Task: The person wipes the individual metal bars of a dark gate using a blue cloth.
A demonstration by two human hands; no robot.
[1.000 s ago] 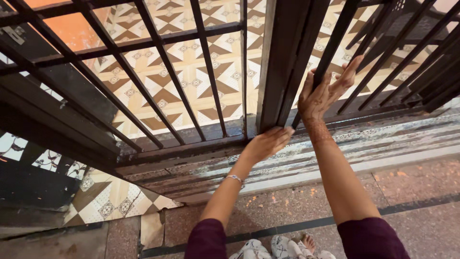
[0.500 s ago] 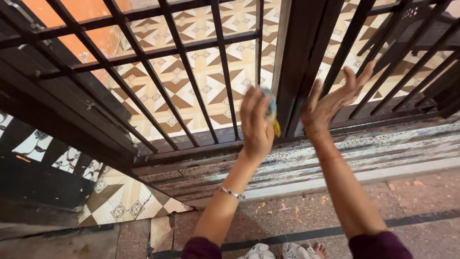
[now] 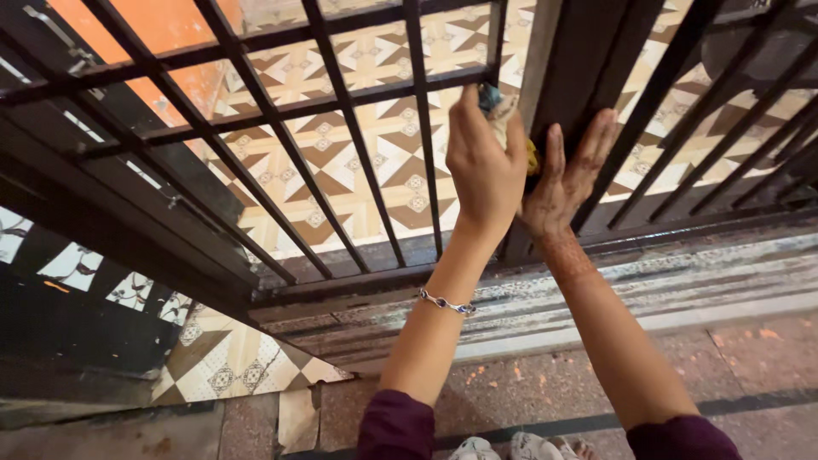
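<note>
A dark metal gate (image 3: 341, 162) fills most of the view, its thin bars running upright and crossed by a couple of horizontal rails, with a broad, flat post (image 3: 588, 77) standing between the two barred sections. The paint on it looks worn and dull, darker at the bottom rail. Through the bars lies a tiled floor (image 3: 375, 145) patterned in cream and brown diamonds, and off to the upper left an orange wall (image 3: 153, 34). Below the gate runs a stone threshold (image 3: 648, 290) streaked with grey and white, and nearer still a speckled reddish floor (image 3: 528, 383) crossed by a dark line. At the lower left are more patterned tiles (image 3: 221, 358), some black and white with a flower motif. The right hand (image 3: 567, 175) lies flat against the post, fingers spread wide and pointing up, its wrist marked with reddish-brown patterning. The left hand (image 3: 484, 166) is raised just beside it, closed around a small cloth (image 3: 503, 111), blue-grey with a yellow bit showing near the post, pressed to the edge of the post about level with the upper rail. A thin silver bracelet (image 3: 446, 302) circles the left wrist, and both arms end in dark maroon sleeves (image 3: 396, 426).
</note>
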